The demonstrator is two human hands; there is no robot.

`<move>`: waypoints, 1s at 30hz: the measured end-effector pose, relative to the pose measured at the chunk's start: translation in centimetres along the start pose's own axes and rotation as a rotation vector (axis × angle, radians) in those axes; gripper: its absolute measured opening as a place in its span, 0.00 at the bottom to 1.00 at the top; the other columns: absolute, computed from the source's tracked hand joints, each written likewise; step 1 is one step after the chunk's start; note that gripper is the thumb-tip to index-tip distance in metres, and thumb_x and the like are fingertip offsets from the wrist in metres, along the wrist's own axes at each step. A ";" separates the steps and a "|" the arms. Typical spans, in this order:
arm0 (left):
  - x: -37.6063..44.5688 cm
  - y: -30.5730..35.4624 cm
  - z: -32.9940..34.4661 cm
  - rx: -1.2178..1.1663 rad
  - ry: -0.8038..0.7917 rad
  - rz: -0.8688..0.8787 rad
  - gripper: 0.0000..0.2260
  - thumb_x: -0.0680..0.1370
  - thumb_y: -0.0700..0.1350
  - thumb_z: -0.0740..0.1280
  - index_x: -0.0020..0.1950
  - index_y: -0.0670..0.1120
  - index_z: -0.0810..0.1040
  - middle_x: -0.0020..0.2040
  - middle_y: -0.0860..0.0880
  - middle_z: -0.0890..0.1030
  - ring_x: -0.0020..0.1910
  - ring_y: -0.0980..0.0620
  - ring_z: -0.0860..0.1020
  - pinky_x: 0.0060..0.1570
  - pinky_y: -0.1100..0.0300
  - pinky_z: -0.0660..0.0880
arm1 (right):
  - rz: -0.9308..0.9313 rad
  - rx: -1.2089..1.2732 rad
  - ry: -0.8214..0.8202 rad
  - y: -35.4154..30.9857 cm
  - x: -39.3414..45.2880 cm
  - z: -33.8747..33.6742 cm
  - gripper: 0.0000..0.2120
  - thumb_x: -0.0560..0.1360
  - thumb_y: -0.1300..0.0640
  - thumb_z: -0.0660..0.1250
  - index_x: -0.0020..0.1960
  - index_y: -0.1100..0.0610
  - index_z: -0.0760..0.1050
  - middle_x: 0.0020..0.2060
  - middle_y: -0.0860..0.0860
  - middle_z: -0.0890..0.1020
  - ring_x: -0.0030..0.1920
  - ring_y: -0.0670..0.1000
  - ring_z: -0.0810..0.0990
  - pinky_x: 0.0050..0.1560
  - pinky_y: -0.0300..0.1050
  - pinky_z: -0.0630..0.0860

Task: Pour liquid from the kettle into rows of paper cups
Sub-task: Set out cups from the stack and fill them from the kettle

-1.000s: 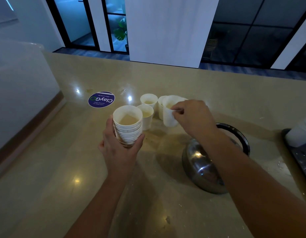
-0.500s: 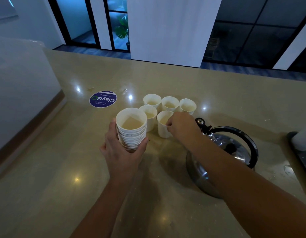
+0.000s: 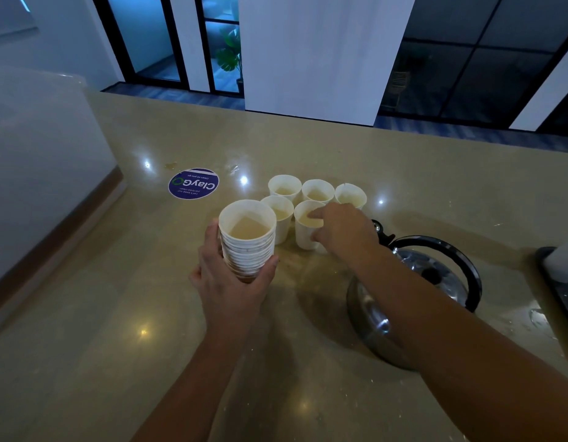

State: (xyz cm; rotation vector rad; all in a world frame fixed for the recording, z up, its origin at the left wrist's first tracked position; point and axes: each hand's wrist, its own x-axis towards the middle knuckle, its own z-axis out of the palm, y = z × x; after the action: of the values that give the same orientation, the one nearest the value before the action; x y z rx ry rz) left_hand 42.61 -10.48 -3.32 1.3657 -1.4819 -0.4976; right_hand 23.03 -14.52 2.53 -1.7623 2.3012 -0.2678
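Head view: the left hand (image 3: 235,282) wraps a stack of paper cups (image 3: 247,240) from the near side, thumb curled up the stack's left wall and fingers round its right, holding it above the countertop (image 3: 117,314). Just beyond stand five loose cups toward the far edge: three in a back row (image 3: 317,193) and two in front. The right hand (image 3: 343,231) pinches the front-right cup (image 3: 306,224), its forefinger hooked over the rim and thumb against the outer wall. The kettle (image 3: 413,301) sits near the right edge, under the right forearm, spout pointing toward the cups. A round blue sticker (image 3: 193,183) lies left of the cups.
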 end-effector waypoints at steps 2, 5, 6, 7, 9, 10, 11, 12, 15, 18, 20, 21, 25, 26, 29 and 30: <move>-0.1 0.3 -0.2 -0.023 -0.014 -0.002 0.47 0.67 0.61 0.77 0.74 0.66 0.47 0.74 0.52 0.66 0.66 0.61 0.63 0.70 0.35 0.63 | -0.014 0.036 0.027 0.1 -0.9 -0.9 0.25 0.78 0.53 0.70 0.73 0.42 0.71 0.65 0.50 0.79 0.60 0.55 0.79 0.52 0.47 0.75; -0.5 1.3 -0.4 -0.002 0.091 0.097 0.45 0.66 0.60 0.74 0.76 0.57 0.52 0.73 0.47 0.66 0.71 0.51 0.66 0.70 0.37 0.62 | -0.033 0.149 0.124 0.3 -2.6 -2.9 0.23 0.77 0.53 0.71 0.70 0.41 0.74 0.65 0.48 0.79 0.59 0.53 0.79 0.58 0.48 0.76; -0.7 1.8 -0.5 0.017 0.154 0.170 0.43 0.66 0.57 0.74 0.75 0.52 0.55 0.72 0.44 0.66 0.71 0.45 0.66 0.68 0.36 0.64 | -0.030 0.195 0.158 0.6 -3.3 -3.8 0.21 0.77 0.52 0.71 0.68 0.42 0.76 0.63 0.47 0.81 0.58 0.52 0.80 0.60 0.49 0.77; -1.0 2.4 -0.6 0.028 0.209 0.262 0.41 0.67 0.51 0.75 0.74 0.49 0.57 0.70 0.41 0.67 0.70 0.40 0.66 0.66 0.35 0.66 | -0.026 0.239 0.187 1.0 -3.9 -4.6 0.18 0.76 0.52 0.71 0.66 0.42 0.79 0.60 0.45 0.82 0.56 0.50 0.81 0.60 0.50 0.77; -1.6 4.0 -1.0 -0.028 0.255 0.465 0.36 0.68 0.40 0.75 0.70 0.47 0.60 0.66 0.42 0.67 0.65 0.34 0.69 0.60 0.35 0.70 | -0.013 0.320 0.241 2.1 -5.1 -6.3 0.14 0.76 0.51 0.72 0.60 0.42 0.82 0.52 0.42 0.84 0.50 0.46 0.83 0.56 0.45 0.78; -2.1 5.1 -1.1 -0.089 0.239 0.543 0.33 0.68 0.36 0.73 0.68 0.47 0.62 0.64 0.44 0.67 0.61 0.33 0.70 0.59 0.38 0.71 | -0.006 0.366 0.273 2.8 -5.8 -6.9 0.12 0.76 0.52 0.72 0.58 0.42 0.82 0.48 0.41 0.84 0.47 0.43 0.83 0.52 0.39 0.78; -2.7 6.2 -1.2 -0.152 0.191 0.589 0.29 0.69 0.35 0.71 0.66 0.47 0.64 0.63 0.47 0.68 0.59 0.34 0.72 0.58 0.42 0.72 | 0.001 0.421 0.314 3.5 -6.6 -7.4 0.10 0.76 0.52 0.72 0.56 0.43 0.83 0.46 0.40 0.84 0.45 0.39 0.82 0.48 0.32 0.75; -3.2 7.4 -1.1 -0.205 0.121 0.610 0.25 0.70 0.35 0.69 0.65 0.47 0.67 0.61 0.49 0.70 0.57 0.36 0.73 0.58 0.46 0.73 | 0.010 0.480 0.365 4.2 -7.3 -7.7 0.09 0.76 0.53 0.72 0.54 0.43 0.84 0.45 0.39 0.84 0.44 0.36 0.82 0.45 0.26 0.72; -4.1 9.7 0.3 -0.274 -0.095 0.596 0.12 0.75 0.39 0.64 0.58 0.43 0.77 0.54 0.50 0.76 0.53 0.47 0.77 0.56 0.53 0.74 | 0.060 0.607 0.511 6.0 -9.3 -7.6 0.06 0.76 0.55 0.72 0.50 0.45 0.85 0.41 0.36 0.84 0.45 0.34 0.81 0.48 0.25 0.72; -3.7 10.2 3.0 -0.241 -0.263 0.544 0.11 0.76 0.41 0.62 0.53 0.43 0.82 0.50 0.50 0.82 0.50 0.52 0.79 0.50 0.54 0.78 | 0.120 0.648 0.557 7.6 -10.6 -6.6 0.05 0.76 0.55 0.72 0.48 0.46 0.85 0.41 0.36 0.84 0.45 0.37 0.82 0.51 0.31 0.75; -3.1 10.7 4.6 -0.143 -0.379 0.465 0.13 0.77 0.42 0.62 0.57 0.45 0.83 0.54 0.51 0.84 0.54 0.52 0.79 0.53 0.51 0.78 | 0.134 0.646 0.564 8.5 -11.0 -5.7 0.06 0.77 0.56 0.71 0.49 0.45 0.84 0.41 0.35 0.83 0.44 0.34 0.81 0.49 0.26 0.72; -2.8 11.0 5.4 -0.076 -0.454 0.394 0.14 0.78 0.43 0.63 0.62 0.47 0.81 0.59 0.52 0.83 0.58 0.53 0.78 0.57 0.52 0.77 | 0.141 0.647 0.578 8.9 -11.1 -5.4 0.06 0.77 0.56 0.71 0.50 0.46 0.84 0.42 0.36 0.83 0.44 0.33 0.80 0.47 0.23 0.70; -1.6 12.1 7.9 0.155 -0.633 0.252 0.23 0.80 0.46 0.64 0.75 0.48 0.69 0.71 0.51 0.72 0.68 0.50 0.71 0.65 0.53 0.71 | 0.183 0.612 0.650 10.0 -10.9 -4.4 0.06 0.78 0.53 0.70 0.53 0.48 0.84 0.47 0.42 0.82 0.50 0.43 0.80 0.54 0.35 0.73; -1.4 12.1 8.4 0.194 -0.658 0.249 0.23 0.80 0.48 0.64 0.75 0.48 0.68 0.69 0.50 0.72 0.67 0.49 0.71 0.64 0.52 0.71 | 0.205 0.601 0.657 10.5 -10.9 -4.1 0.06 0.78 0.51 0.69 0.53 0.48 0.83 0.48 0.43 0.82 0.51 0.46 0.80 0.56 0.42 0.75; -1.2 12.2 9.2 0.252 -0.742 0.237 0.23 0.80 0.49 0.64 0.75 0.50 0.68 0.65 0.48 0.72 0.63 0.48 0.73 0.59 0.50 0.75 | 0.244 0.648 0.616 11.6 -10.8 -3.0 0.09 0.80 0.47 0.67 0.52 0.48 0.84 0.44 0.44 0.84 0.48 0.46 0.82 0.51 0.42 0.75; -1.2 12.1 9.3 0.248 -0.762 0.237 0.23 0.80 0.48 0.64 0.75 0.51 0.68 0.64 0.48 0.72 0.63 0.48 0.74 0.60 0.50 0.75 | 0.240 0.671 0.604 11.6 -10.9 -2.6 0.10 0.80 0.46 0.66 0.53 0.48 0.84 0.42 0.42 0.83 0.47 0.45 0.81 0.49 0.39 0.73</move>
State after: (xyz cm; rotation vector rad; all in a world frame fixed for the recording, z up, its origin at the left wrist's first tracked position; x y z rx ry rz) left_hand 28.48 -9.07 2.52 1.2120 -2.3579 -0.7458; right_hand 14.28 -0.96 2.52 -1.1434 2.3187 -1.4881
